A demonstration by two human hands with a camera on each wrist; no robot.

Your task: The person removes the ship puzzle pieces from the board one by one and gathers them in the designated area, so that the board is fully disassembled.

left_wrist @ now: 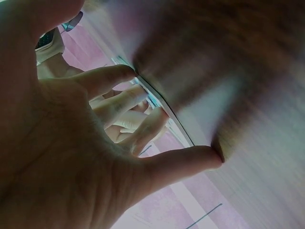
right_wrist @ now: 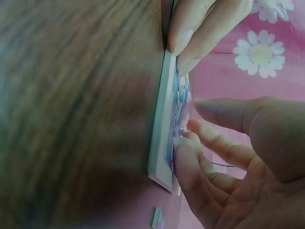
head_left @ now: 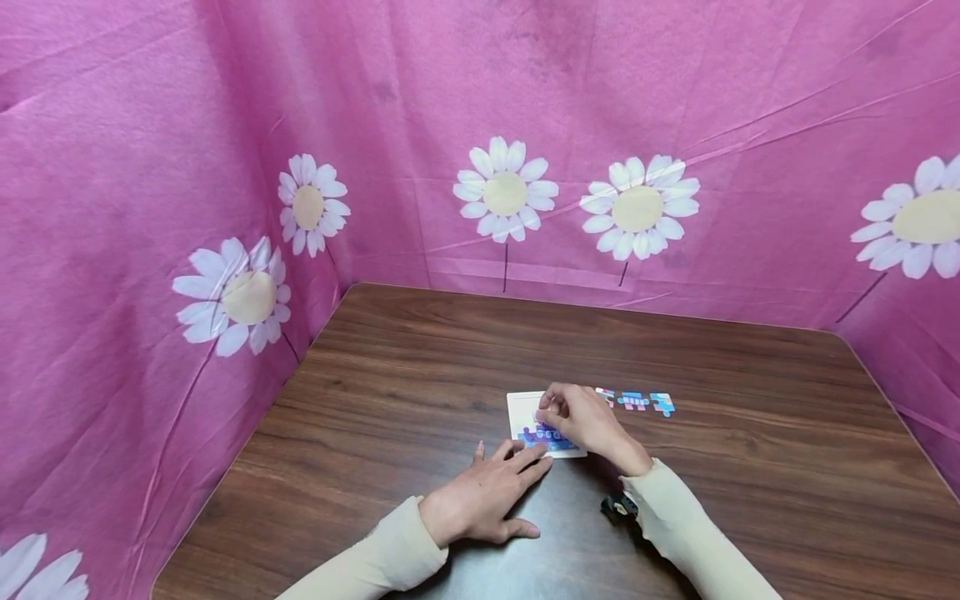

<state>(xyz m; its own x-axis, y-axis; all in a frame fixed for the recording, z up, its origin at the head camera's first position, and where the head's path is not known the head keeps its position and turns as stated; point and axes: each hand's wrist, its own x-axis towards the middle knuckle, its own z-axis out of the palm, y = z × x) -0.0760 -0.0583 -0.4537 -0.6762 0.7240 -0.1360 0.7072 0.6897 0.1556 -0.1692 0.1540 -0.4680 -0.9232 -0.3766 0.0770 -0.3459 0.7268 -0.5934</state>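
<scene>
A small jigsaw board point(head_left: 521, 407) with a pale rim lies flat on the table, purple and blue pieces point(head_left: 549, 437) filling its near part. With thumb and fingertips, my right hand point(head_left: 592, 419) pinches a pinkish-purple puzzle piece point(right_wrist: 185, 109) at the board's surface; the fingers partly cover it. My left hand point(head_left: 487, 494) has its fingers spread. Its fingertips rest on the near edge of the board, and its thumb touches the table. In the right wrist view, left fingertips point(right_wrist: 183, 40) press on the board's end.
Loose puzzle pieces lie in a row right of the board: one partly behind my right hand, a middle piece point(head_left: 633, 401) and an outer blue piece point(head_left: 663, 403). The brown wooden table point(head_left: 405, 358) meets a pink flowered cloth point(head_left: 405, 100) at the back and sides.
</scene>
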